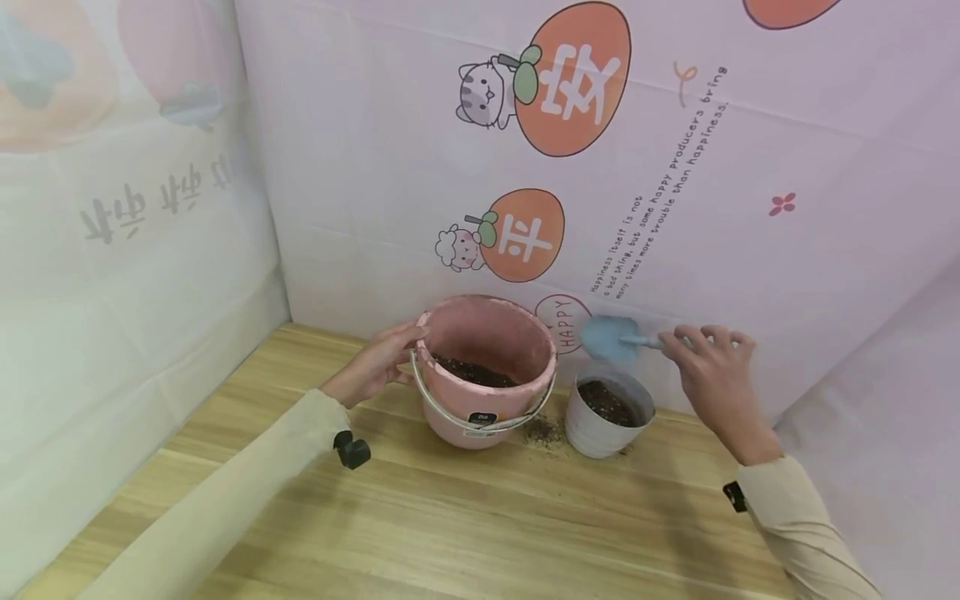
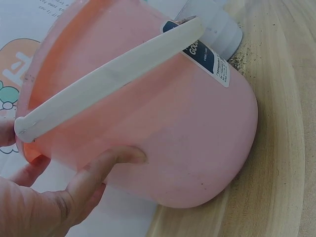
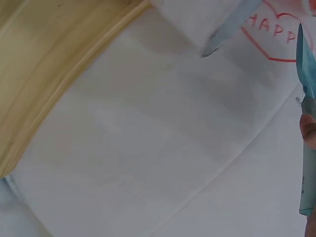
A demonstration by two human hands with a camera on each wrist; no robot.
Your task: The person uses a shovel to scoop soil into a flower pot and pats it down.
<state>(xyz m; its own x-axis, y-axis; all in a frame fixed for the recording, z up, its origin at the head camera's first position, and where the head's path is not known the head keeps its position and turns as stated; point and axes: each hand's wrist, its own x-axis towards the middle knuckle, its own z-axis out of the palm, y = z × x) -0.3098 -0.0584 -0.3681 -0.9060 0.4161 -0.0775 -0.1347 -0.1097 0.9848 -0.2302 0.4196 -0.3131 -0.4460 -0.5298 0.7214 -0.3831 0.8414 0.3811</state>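
Note:
My left hand (image 1: 378, 362) grips the rim of a pink bucket (image 1: 457, 396) with dark soil (image 1: 476, 372) low inside it. In the left wrist view the thumb (image 2: 121, 155) presses the bucket's outer wall while other fingers sit at the rim. A white bail handle (image 2: 106, 84) hangs across the bucket's front. With my right hand (image 1: 712, 379) I hold a blue trowel (image 1: 611, 337) by its handle, blade over the far rim of a white pot (image 1: 588, 433). Dark soil (image 1: 607, 404) shows inside that pot. The right wrist view catches only the trowel handle (image 3: 308, 170) and part of the hand.
Bucket and pot stand on a wood-grain table (image 1: 450, 517) near its back edge. Spilled soil (image 1: 543, 431) lies between them. A white printed sheet (image 1: 375, 167) rises right behind them, and pale sheets close in the left and right sides.

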